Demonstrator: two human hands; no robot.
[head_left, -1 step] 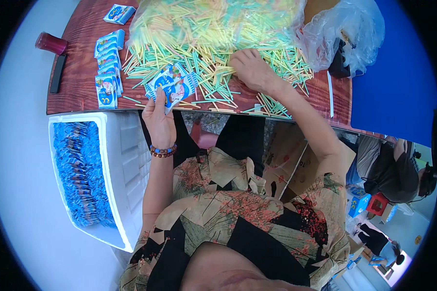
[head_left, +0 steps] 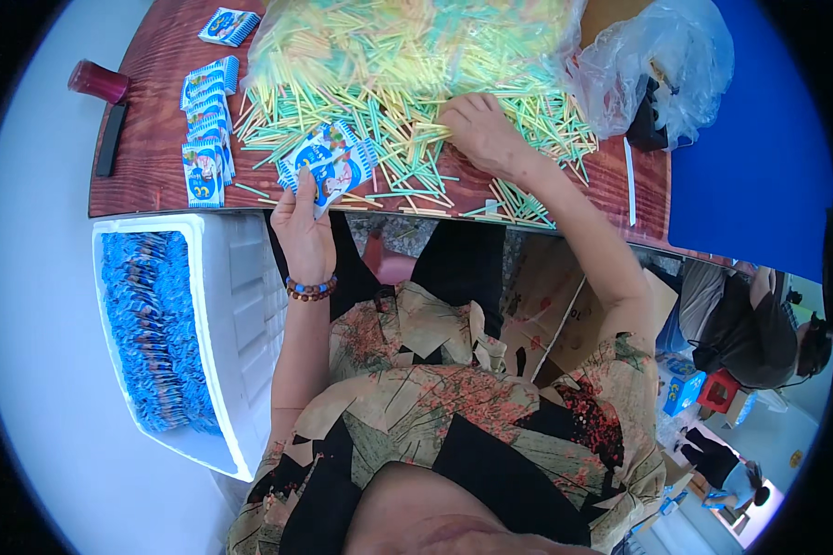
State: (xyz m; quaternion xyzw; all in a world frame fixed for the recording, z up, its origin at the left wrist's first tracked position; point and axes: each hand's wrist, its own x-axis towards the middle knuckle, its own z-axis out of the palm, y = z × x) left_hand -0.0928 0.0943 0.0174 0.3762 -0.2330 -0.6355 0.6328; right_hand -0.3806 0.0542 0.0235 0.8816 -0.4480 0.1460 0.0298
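Note:
My left hand (head_left: 304,231) is closed, thumb on top, round overlapping blue-and-white packets (head_left: 338,176) with crimped ends, held over the table's near edge. Further right, my right hand (head_left: 484,139) rests in a loose heap of thin straw-like sticks (head_left: 393,139) in yellow, green and pale orange. Its fingers are bent down onto several sticks, though the fingertips are partly hidden. Behind the heap lies a large clear plastic bag (head_left: 407,46) full of the same sticks. To the left, more packets (head_left: 204,171) lie overlapping in a column, and a single packet (head_left: 228,27) lies beyond them.
A white foam box (head_left: 196,305) packed with blue packets stands left, below the tabletop (head_left: 139,176). A dark red cup (head_left: 100,83) and black bar (head_left: 111,141) are at the left edge. A crumpled clear bag (head_left: 657,65) lies right. Other people appear far right.

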